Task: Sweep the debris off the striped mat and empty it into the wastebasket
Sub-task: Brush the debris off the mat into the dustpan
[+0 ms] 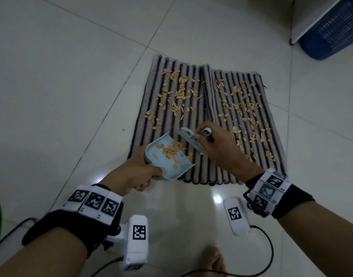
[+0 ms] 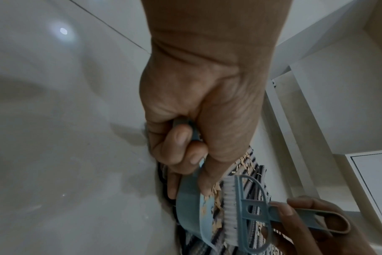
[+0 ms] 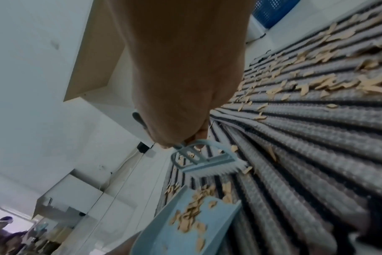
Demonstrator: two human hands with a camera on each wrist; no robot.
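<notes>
The left hand (image 1: 135,172) curls its fingers round the handle of a pale blue dustpan (image 1: 167,156), thumb on the near wall; the handle itself is almost wholly hidden inside the grip, and only a sliver of it shows between the fingers (image 2: 181,136) in the left wrist view. The pan rests at the near left corner of the striped mat (image 1: 207,124), its open lip toward the right, with a small heap of tan debris (image 1: 171,150) lying in it.

The right hand (image 1: 217,144) pinches the looped handle of a small blue brush (image 1: 191,140) between thumb and fingers; from the head view the hand covers most of the handle, so just which fingers close on it is hard to make out. The white bristles (image 3: 216,170) point down at the mat just beside the pan's lip (whether they touch the weave I cannot tell).

Most of the debris lies scattered over both halves of the mat, which has a raised fold running down its middle. The mat lies on a glossy tiled floor (image 1: 71,76).

The blue mesh wastebasket (image 1: 331,31) stands well apart at the far right, cut off by the edge of the picture, partly behind a white panel (image 1: 311,19). A bare foot (image 1: 211,260) shows at the bottom, its heel out of view.
</notes>
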